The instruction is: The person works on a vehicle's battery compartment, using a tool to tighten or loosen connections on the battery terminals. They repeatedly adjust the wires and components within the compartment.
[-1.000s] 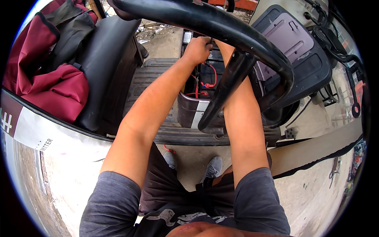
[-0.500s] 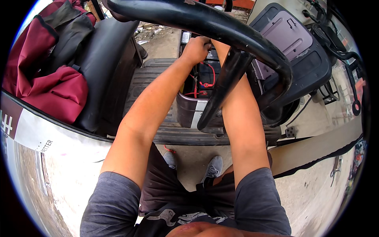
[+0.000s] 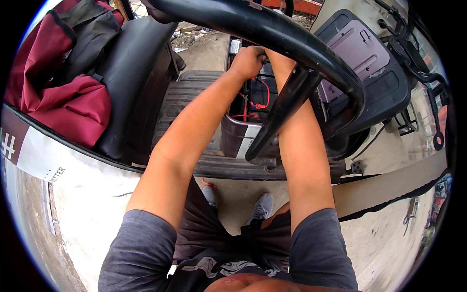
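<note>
Both my arms reach forward into an open compartment point(image 3: 235, 137) on the vehicle's floor. Black batteries point(image 3: 258, 95) stand in it, linked by red cables point(image 3: 268, 92). My left hand point(image 3: 248, 62) is over the batteries' far part, its fingers curled closed; whatever they grip is hidden. My right forearm point(image 3: 299, 141) passes behind a slanting black post, and only a bit of my right hand point(image 3: 273, 54) shows beside the left one. Its fingers are hidden by the thick black bar and my left hand.
A thick black bar point(image 3: 253, 24) arches over the compartment, with a slanting post point(image 3: 277, 114) below it. At left is a black seat point(image 3: 134, 73) bearing a maroon cloth point(image 3: 80, 109). A grey-and-black panel point(image 3: 362, 63) leans at right. A ribbed floor mat point(image 3: 182, 109) lies left of the compartment.
The whole view has shifted slightly, so the vehicle appears a little further right and lower. My hands keep nearly the same place over the batteries.
</note>
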Demonstrator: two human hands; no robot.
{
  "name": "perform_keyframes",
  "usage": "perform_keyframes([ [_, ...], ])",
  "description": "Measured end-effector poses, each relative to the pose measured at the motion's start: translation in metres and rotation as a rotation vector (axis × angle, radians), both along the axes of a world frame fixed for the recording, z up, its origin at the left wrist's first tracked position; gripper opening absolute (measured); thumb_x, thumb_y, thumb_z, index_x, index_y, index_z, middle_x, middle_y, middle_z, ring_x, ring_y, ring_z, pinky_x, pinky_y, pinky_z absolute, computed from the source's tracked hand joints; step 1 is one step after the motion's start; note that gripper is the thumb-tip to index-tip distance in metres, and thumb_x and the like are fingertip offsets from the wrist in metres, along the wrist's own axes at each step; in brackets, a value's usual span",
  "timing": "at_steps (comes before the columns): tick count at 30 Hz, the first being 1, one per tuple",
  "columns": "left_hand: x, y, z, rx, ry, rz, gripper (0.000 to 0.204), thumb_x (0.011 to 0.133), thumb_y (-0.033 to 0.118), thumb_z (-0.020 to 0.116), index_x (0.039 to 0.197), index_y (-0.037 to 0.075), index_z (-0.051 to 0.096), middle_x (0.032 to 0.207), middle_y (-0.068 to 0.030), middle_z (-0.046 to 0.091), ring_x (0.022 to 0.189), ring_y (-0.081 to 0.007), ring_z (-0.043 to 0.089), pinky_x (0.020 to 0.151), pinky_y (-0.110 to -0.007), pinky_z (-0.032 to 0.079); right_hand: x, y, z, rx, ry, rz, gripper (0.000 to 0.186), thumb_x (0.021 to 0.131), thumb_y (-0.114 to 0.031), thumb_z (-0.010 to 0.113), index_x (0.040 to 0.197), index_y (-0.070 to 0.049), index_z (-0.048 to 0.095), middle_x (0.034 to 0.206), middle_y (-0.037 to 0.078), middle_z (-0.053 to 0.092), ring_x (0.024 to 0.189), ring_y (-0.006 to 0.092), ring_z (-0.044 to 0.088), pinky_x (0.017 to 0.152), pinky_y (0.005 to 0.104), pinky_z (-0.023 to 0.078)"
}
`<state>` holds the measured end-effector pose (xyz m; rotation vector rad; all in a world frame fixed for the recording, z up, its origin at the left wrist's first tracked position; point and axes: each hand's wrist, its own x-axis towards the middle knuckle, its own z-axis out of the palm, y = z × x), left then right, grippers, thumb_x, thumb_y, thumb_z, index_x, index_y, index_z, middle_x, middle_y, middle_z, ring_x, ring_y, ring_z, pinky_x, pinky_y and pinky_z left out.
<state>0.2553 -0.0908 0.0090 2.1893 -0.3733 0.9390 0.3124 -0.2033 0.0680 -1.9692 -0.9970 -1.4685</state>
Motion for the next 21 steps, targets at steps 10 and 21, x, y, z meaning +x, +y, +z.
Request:
perform_keyframes([
  [10,0.008,0.000,-0.007,-0.004,-0.062,-0.002,0.007,0.085,0.003,0.063,0.088,0.002,0.070,0.079,-0.0165,0.071,0.083,-0.0376,0.070,0.077,-0.047,0.054,-0.012,0.003,0.066,0.269,0.906,0.657,0.032,0.086,-0.027,0.077,0.092,0.004,0.074,0.082,0.012,0.074,0.075,0.0201,0.070,0.077,0.0330,0.053],
  [21,0.027,0.011,-0.026,-0.058,-0.006,-0.011,0.010,0.085,0.008,0.064,0.092,0.004,0.071,0.082,-0.0186,0.070,0.087,-0.0412,0.068,0.080,-0.050,0.052,0.025,0.048,0.035,0.508,0.794,0.383,0.029,0.076,-0.022,0.077,0.091,0.002,0.071,0.069,0.014,0.065,0.061,0.0224,0.066,0.060,0.0319,0.049],
])
